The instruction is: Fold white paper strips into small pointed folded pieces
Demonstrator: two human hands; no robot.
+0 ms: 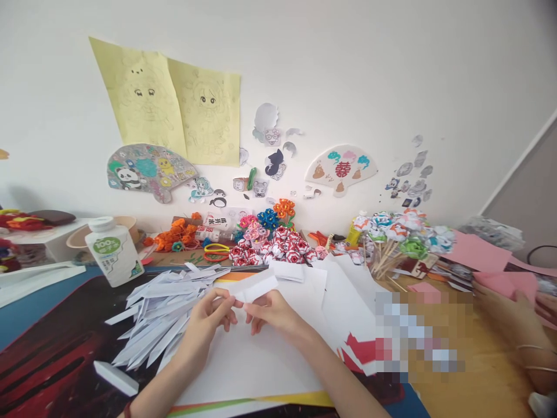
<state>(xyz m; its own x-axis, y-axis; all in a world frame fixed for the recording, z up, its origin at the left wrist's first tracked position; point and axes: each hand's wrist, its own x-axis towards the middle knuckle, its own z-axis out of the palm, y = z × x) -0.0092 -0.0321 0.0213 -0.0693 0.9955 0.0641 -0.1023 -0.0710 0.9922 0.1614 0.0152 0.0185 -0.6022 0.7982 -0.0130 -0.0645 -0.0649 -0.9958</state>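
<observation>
Both my hands meet over the white sheets [248, 360] in the middle of the table. My left hand [212, 313] pinches the lower left part of a folded white paper strip [256, 287], and my right hand [272, 312] grips its right part. The strip is raised and tilted slightly, with a crease near its middle. To the left lies a spread pile of folded white paper strips [161, 313]. One more folded piece [116, 377] rests apart at the lower left. Behind my hands is a small white folded paper [287, 271].
A white bottle [114, 252] stands at the left. Paper flowers [285, 247] line the back, with more on sticks [409, 232] at the right. Red scraps [359, 351] lie right of the sheets. Another person's hands [509, 307] hold pink paper [507, 283] at the far right.
</observation>
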